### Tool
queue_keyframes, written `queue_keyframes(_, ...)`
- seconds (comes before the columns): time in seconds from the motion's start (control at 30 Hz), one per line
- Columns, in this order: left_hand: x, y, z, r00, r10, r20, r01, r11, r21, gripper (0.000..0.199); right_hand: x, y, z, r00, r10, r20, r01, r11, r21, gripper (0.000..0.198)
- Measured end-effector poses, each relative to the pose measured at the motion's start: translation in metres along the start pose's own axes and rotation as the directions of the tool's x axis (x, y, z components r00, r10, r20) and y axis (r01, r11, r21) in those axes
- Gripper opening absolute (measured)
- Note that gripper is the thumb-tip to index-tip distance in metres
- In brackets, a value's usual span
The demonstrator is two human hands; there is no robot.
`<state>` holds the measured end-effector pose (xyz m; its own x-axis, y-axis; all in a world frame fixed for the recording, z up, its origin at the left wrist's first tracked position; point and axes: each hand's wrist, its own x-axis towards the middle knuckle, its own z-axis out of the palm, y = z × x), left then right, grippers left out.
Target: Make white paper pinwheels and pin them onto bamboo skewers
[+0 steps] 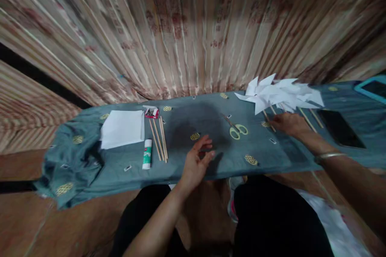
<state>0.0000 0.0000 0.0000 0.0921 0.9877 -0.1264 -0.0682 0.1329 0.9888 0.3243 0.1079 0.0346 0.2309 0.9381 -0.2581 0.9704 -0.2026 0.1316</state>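
Several white paper pinwheels [289, 90] lie overlapping at the back right of the cloth, with wooden sticks pointing toward me. My right hand [288, 123] is closed at the stick of the leftmost pinwheel, its fingertips pinched there. Over the front middle of the cloth, my left hand [196, 162] holds nothing, its fingers curved and apart. Between both hands lie scissors [238, 130] with pale green handles. Left of my left hand are several loose wooden sticks [159, 140], a green and white glue stick [147, 154] and a small red box [151, 112] with small dark items inside.
A stack of white paper [123, 128] sits on the left of the grey-green cloth [114, 174], which bunches up at that end. To the right are a black phone [341, 128] and a blue-framed device [374, 88]. Corrugated sheeting [193, 28] rises behind.
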Motion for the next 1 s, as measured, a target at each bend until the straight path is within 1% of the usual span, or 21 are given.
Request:
queue_keyframes(0.03,-0.002,0.0,-0.004,1.0,0.005,-0.008,-0.005,1.0,0.0,0.057,-0.005,-0.003,-0.002,1.0,0.009,-0.028,-0.01,1.0,-0.02,0.036)
queue_keyframes(0.1,-0.005,0.001,-0.011,0.999,0.02,-0.029,-0.019,1.0,0.008,0.052,-0.017,-0.014,-0.004,0.998,-0.016,-0.062,0.015,1.0,-0.027,0.037)
queue_keyframes(0.13,-0.006,0.001,-0.016,0.999,0.029,-0.041,-0.029,0.999,0.015,0.05,-0.023,-0.022,-0.004,0.991,-0.046,-0.123,0.044,0.999,-0.021,0.035)
queue_keyframes(0.17,-0.006,0.001,-0.02,0.998,0.043,-0.05,-0.042,0.999,0.026,0.047,-0.029,-0.033,-0.004,0.979,-0.089,-0.184,0.09,0.996,-0.004,0.034)
queue_keyframes(0.2,-0.006,0.0,-0.025,0.997,0.055,-0.061,-0.053,0.998,0.038,0.044,-0.036,-0.048,-0.004,0.958,-0.161,-0.236,0.173,0.984,0.031,0.032)
queue_keyframes(0.23,-0.006,0.0,-0.03,0.995,0.066,-0.078,-0.062,0.997,0.052,0.042,-0.043,-0.065,-0.002,0.934,-0.236,-0.269,0.268,0.96,0.087,0.03)
queue_keyframes(0.27,-0.006,0.0,-0.036,0.992,0.075,-0.1,-0.069,0.995,0.065,0.041,-0.05,-0.084,0.0,0.913,-0.3,-0.275,0.34,0.934,0.108,0.028)
queue_keyframes(0.3,-0.006,-0.001,-0.041,0.988,0.086,-0.128,-0.076,0.994,0.078,0.04,-0.056,-0.106,0.002,0.888,-0.357,-0.289,0.406,0.905,0.13,0.026)
queue_keyframes(0.37,-0.005,-0.001,-0.053,0.975,0.117,-0.187,-0.1,0.99,0.101,0.039,-0.067,-0.15,0.008,0.791,-0.503,-0.347,0.597,0.758,0.262,0.024)
queue_keyframes(0.4,-0.004,-0.001,-0.059,0.967,0.139,-0.215,-0.117,0.987,0.111,0.039,-0.072,-0.173,0.012,0.76,-0.549,-0.347,0.646,0.69,0.325,0.023)
queue_keyframes(0.47,-0.003,-0.001,-0.07,0.949,0.181,-0.259,-0.152,0.98,0.128,0.038,-0.08,-0.213,0.019,0.715,-0.62,-0.321,0.695,0.586,0.417,0.023)
queue_keyframes(0.57,-0.003,-0.003,-0.083,0.93,0.212,-0.301,-0.177,0.974,0.141,0.037,-0.089,-0.26,0.029,0.666,-0.679,-0.309,0.722,0.482,0.496,0.022)
queue_keyframes(0.63,-0.003,-0.005,-0.09,0.924,0.218,-0.315,-0.183,0.974,0.136,0.037,-0.09,-0.281,0.035,0.655,-0.666,-0.356,0.733,0.445,0.515,0.021)
queue_keyframes(0.73,-0.005,-0.007,-0.1,0.917,0.236,-0.321,-0.205,0.97,0.127,0.037,-0.086,-0.301,0.04,0.638,-0.637,-0.432,0.758,0.424,0.495,0.019)
queue_keyframes(0.8,-0.008,-0.006,-0.106,0.906,0.282,-0.315,-0.237,0.956,0.173,0.036,-0.079,-0.313,0.041,0.617,-0.632,-0.468,0.78,0.415,0.468,0.02)
queue_keyframes(0.83,-0.009,-0.005,-0.109,0.895,0.321,-0.311,-0.26,0.94,0.222,0.036,-0.076,-0.321,0.039,0.6,-0.634,-0.487,0.795,0.406,0.451,0.022)
queue_keyframes(0.9,-0.012,-0.002,-0.115,0.851,0.423,-0.312,-0.305,0.881,0.363,0.039,-0.071,-0.342,0.035,0.552,-0.653,-0.519,0.83,0.372,0.416,0.026)
queue_keyframes(1.0,-0.016,0.003,-0.124,0.758,0.584,-0.291,-0.33,0.727,0.602,0.051,-0.07,-0.383,0.027,0.459,-0.705,-0.541,0.883,0.293,0.367,0.028)
